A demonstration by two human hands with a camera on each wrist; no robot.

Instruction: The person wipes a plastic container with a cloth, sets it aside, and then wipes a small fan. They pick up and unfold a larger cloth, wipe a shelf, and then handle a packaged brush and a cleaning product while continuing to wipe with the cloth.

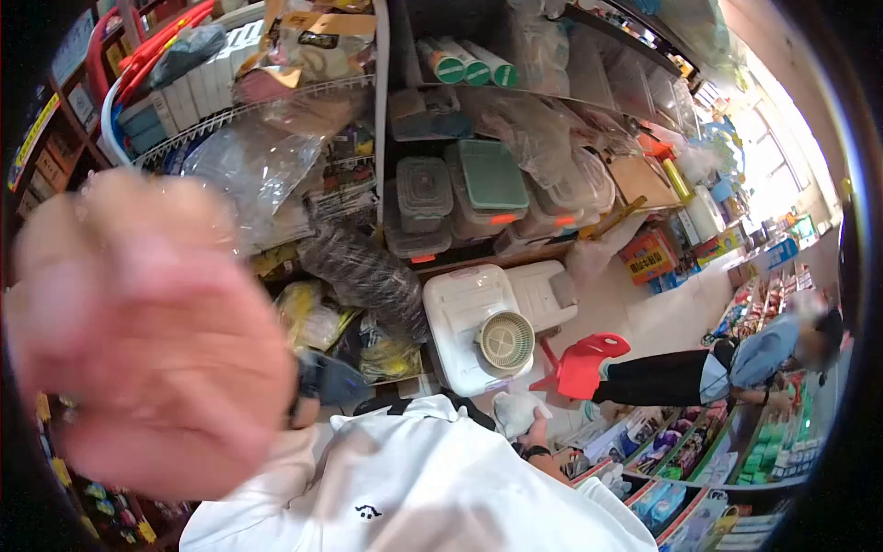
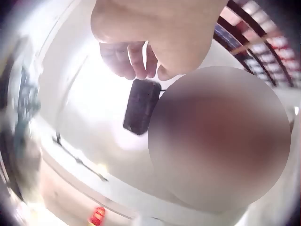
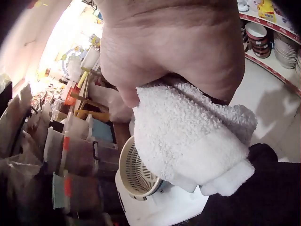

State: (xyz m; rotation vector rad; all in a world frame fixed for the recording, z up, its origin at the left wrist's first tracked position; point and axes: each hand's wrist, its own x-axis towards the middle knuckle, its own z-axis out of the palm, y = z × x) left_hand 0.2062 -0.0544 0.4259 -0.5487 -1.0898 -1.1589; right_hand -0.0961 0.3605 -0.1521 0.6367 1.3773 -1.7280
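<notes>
My left hand point(image 1: 156, 340) is raised close in front of the head camera, large and blurred, palm side showing. In the left wrist view its fingers point(image 2: 136, 59) bend loosely, with a dark rectangular block point(image 2: 142, 106) just beyond the fingertips. My right hand point(image 3: 169, 42) grips a folded white terry towel point(image 3: 183, 132), which hangs below the palm. Low by my body in the head view, the same towel point(image 1: 517, 412) shows beside the wrist. Under it stands a round beige plastic basket point(image 3: 124, 165) on a white lidded bin point(image 1: 460, 299).
A red stool point(image 1: 584, 366) stands right of the bin. Beyond it a person in a blue shirt point(image 1: 768, 354) is beside shelves of goods. Lidded plastic boxes point(image 1: 492, 175) fill the shelf ahead. Plastic-wrapped bundles point(image 1: 363, 276) lie at the left.
</notes>
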